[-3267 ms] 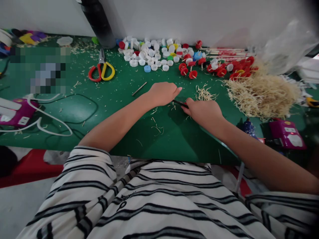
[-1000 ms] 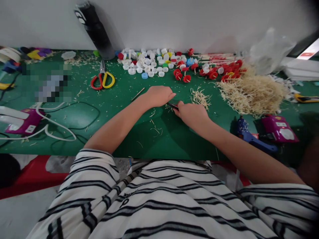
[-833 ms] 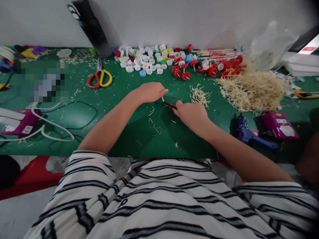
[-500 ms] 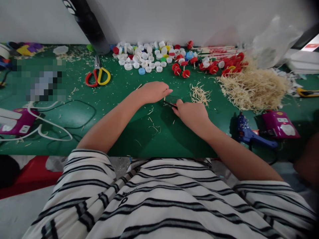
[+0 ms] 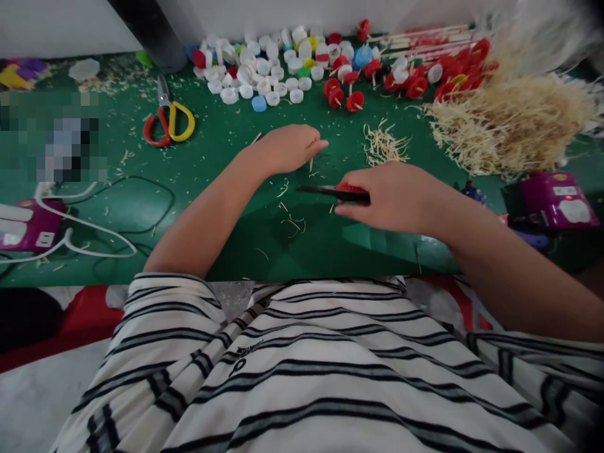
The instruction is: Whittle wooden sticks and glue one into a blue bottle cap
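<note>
My left hand (image 5: 295, 148) is closed, palm down over the green table. A pale tip of a thin wooden stick (image 5: 311, 165) pokes out below its fingers; the rest is hidden by the hand. My right hand (image 5: 394, 196) wraps around the red and black handle of a utility knife (image 5: 325, 190). Its dark blade points left, below my left hand and apart from the stick. Thin curled shavings (image 5: 293, 223) lie on the table under the blade. A small heap of shavings (image 5: 384, 145) sits beyond my right hand.
Bottle caps (image 5: 255, 69) spread along the back, beside red caps on sticks (image 5: 335, 94). A large pile of wood shavings (image 5: 509, 126) lies at right, near a purple power block (image 5: 559, 201). Scissors (image 5: 167, 116), a dark bottle (image 5: 153, 34) and white cables (image 5: 89, 251) are at left.
My right hand has drawn the utility knife toward me and to the right, away from the stick. My left hand stays closed in about the same place. The view has tipped slightly.
</note>
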The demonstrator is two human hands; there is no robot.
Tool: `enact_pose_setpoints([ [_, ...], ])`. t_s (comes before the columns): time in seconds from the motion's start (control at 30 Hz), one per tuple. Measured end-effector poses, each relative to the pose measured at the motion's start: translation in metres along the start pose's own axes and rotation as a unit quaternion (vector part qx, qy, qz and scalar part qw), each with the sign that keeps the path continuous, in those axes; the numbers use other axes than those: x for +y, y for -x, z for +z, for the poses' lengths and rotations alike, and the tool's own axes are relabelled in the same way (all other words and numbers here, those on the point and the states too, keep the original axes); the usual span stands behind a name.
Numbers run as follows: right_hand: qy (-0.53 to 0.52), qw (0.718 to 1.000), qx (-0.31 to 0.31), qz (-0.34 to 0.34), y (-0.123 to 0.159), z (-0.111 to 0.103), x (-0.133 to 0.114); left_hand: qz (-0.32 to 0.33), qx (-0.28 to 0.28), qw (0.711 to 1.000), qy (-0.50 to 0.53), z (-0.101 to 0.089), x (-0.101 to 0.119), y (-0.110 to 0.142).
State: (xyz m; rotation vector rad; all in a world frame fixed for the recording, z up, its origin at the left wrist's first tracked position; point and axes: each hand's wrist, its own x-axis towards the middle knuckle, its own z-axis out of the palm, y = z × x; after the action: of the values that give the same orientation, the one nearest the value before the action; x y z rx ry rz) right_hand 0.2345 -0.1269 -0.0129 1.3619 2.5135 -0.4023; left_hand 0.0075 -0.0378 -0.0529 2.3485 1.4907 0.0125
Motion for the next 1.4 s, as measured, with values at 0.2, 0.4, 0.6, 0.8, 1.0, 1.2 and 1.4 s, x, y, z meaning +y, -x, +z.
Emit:
enact_pose_setpoints([
  [0.2, -0.111, 0.977, -0.142, -0.114, 0.054, 0.02, -0.023, -0.006, -0.008, 1.0, 0.004, -0.001, 0.001, 0.0],
  [0.4, -0.15, 0.959, -0.212, -0.115, 0.068, 0.052, -0.037, -0.001, -0.008, 1.0, 0.006, 0.0, 0.0, 0.0],
  [0.6, -0.101, 0.968, -0.208, -0.1, 0.063, 0.059, -0.046, -0.009, -0.005, 1.0, 0.005, 0.0, 0.001, 0.001],
  [0.8, -0.084, 0.964, -0.227, -0.107, 0.06, 0.056, -0.052, -0.003, -0.009, 1.0, -0.002, -0.001, 0.002, 0.002],
  [1.0, -0.075, 0.966, -0.217, -0.122, 0.063, 0.055, -0.048, 0.009, -0.023, 1.0, -0.011, -0.002, 0.003, 0.002],
  [1.2, -0.066, 0.966, -0.215, -0.128, 0.067, 0.057, -0.047, 0.012, -0.02, 1.0, -0.02, -0.002, 0.005, 0.003],
  [1.4, -0.033, 0.965, -0.215, -0.147, 0.07, 0.06, -0.045, 0.012, -0.027, 0.999, -0.019, -0.002, 0.003, 0.003],
])
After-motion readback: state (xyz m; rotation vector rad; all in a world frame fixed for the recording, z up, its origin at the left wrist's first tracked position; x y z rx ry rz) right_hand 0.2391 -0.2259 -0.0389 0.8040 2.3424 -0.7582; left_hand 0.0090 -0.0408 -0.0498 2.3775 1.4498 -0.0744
